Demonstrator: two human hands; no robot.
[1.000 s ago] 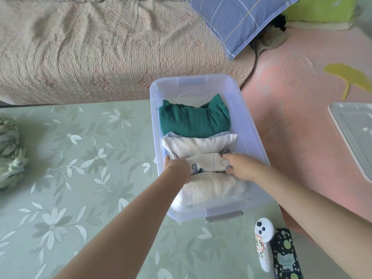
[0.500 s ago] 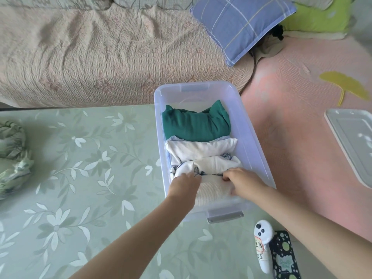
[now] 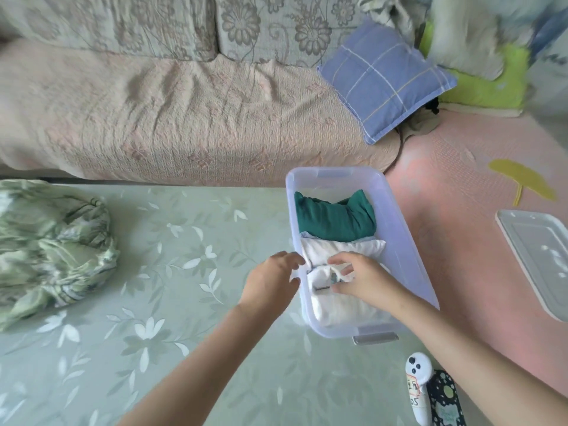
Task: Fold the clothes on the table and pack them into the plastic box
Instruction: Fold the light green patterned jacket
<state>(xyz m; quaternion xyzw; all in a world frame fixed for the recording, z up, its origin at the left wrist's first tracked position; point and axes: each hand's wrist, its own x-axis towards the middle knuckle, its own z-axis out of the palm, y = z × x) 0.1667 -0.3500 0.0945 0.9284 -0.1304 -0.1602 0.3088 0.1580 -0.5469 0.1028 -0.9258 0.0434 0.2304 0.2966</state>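
You are holding your right hand [image 3: 365,281] inside the clear rectangular plastic box [image 3: 405,250], which is sitting at the right edge of the counter [image 3: 153,333] covered in a pale green cloth with white leaves. The fingers of this hand are hanging spread and loosely bent over the folded white garment with a small dark print [image 3: 321,276], gripping nothing; the frame is too soft to show whether the tips are touching the cloth. Your left hand [image 3: 270,281] is hovering just outside the box, beside its left wall, fingers relaxed and slightly curled, carrying nothing.

Four folded pieces are lying in a row in the box: a dark green folded garment [image 3: 335,219] at the far end, a plain white folded garment [image 3: 341,249] next, the printed one under your right hand, and a ribbed white folded garment [image 3: 338,309] nearest you. A crumpled green-and-white patterned garment [image 3: 52,247] is waiting unfolded at the left side of the counter, well apart from the box.

The clear box lid [image 3: 541,259] is lying on the pink mat [image 3: 461,210] to the right. A white handheld controller [image 3: 418,385] and a black dotted case [image 3: 445,401] are sitting side by side at the counter's near right corner.
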